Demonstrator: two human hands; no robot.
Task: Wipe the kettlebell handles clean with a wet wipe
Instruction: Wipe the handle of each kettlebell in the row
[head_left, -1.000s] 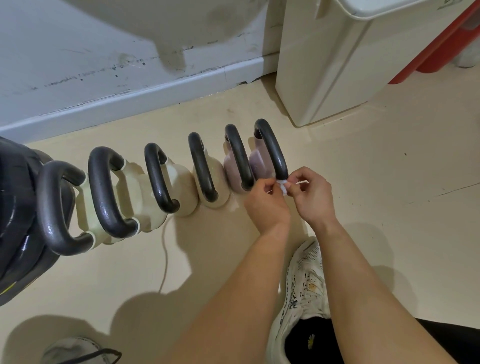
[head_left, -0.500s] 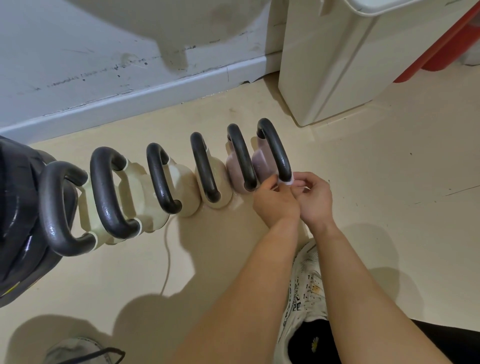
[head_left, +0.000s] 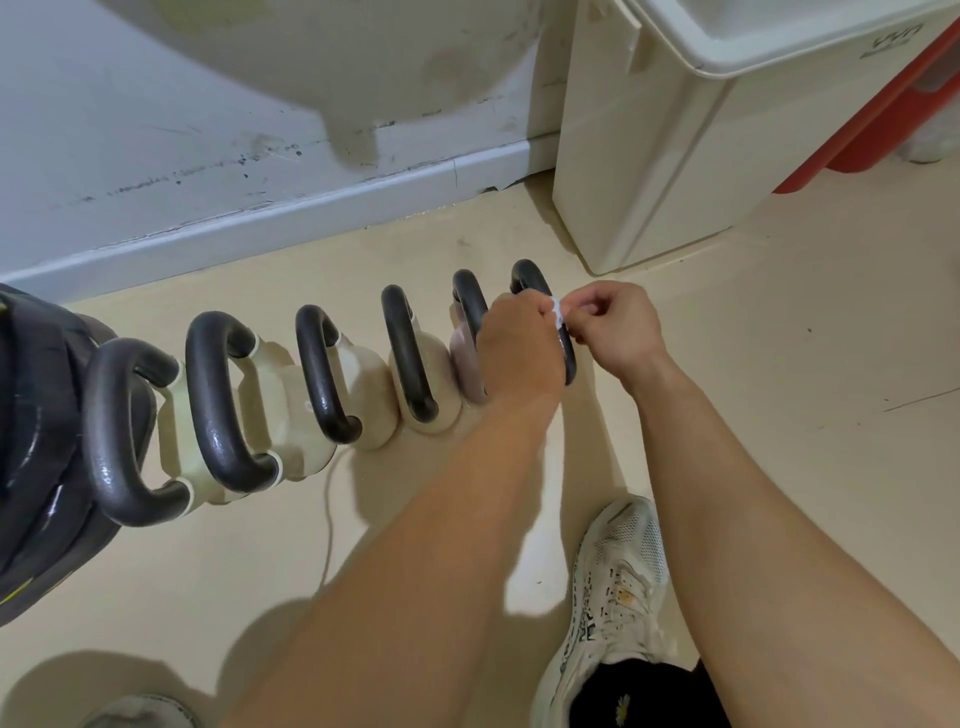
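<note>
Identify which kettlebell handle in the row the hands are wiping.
The rightmost handle, at the row's end nearest the white bin. The left hand and right hand pinch the wipe at it, at none of the others.

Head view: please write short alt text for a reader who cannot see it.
A person's left hand and right hand pinch a small white wet wipe at the rightmost kettlebell's dark handle, in a row on a beige floor. A white bin stands behind; a white sneaker shows below.
</note>
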